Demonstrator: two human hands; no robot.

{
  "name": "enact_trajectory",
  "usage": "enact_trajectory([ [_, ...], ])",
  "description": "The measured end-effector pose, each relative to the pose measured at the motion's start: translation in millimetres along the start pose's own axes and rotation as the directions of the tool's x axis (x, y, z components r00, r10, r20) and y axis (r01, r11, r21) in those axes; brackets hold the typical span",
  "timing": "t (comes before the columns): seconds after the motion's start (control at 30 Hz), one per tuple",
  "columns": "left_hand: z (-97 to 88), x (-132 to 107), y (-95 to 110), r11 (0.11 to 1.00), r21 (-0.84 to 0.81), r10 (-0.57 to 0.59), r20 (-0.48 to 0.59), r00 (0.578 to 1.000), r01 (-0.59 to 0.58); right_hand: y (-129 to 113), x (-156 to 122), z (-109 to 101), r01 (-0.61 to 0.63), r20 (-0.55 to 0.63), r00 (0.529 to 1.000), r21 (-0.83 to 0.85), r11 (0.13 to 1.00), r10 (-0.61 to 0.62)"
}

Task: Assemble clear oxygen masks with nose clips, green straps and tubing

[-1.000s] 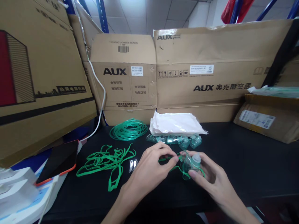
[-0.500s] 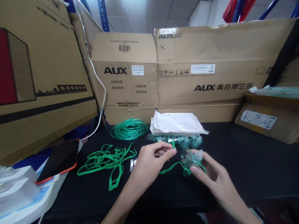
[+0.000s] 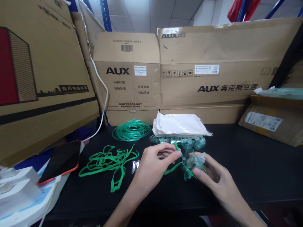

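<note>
Mask (image 3: pixel 190 161) is see-through, rounded and tinted green.

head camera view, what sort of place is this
Probably a workbench in a workshop or storeroom: AUX-printed cardboard stands along the back of the black table, a blue metal post rises behind it, and a coil of green tubing lies on the tabletop.

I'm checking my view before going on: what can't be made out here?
All in the head view:
Green strap: part inside the left hand, hidden by its fingers.
Row of masks: upper parts, covered by white packets.
Right cardboard box: end cut off by picture edge.
Its label: print too small and blurred.
</note>
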State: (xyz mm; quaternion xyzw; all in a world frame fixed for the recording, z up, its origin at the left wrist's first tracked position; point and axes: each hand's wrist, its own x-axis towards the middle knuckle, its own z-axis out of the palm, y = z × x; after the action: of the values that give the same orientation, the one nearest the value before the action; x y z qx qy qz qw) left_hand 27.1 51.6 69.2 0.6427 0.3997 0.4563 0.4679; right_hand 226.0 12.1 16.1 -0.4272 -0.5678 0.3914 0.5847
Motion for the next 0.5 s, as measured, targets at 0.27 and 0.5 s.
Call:
enact_trajectory([
  [0.27,0.5,-0.9,-2.0,1.000,0.004,0.019,0.018,1.000,-0.019,-7.3,0.2,1.0,-0.005,0.014,1.000,-0.070,0.998,0.006],
  [0.5,0.7,-0.3,-2.4,0.998,0.013,0.056,0.031,0.998,-0.057,-8.3,0.7,0.9,0.002,0.013,1.000,-0.050,0.999,-0.002],
])
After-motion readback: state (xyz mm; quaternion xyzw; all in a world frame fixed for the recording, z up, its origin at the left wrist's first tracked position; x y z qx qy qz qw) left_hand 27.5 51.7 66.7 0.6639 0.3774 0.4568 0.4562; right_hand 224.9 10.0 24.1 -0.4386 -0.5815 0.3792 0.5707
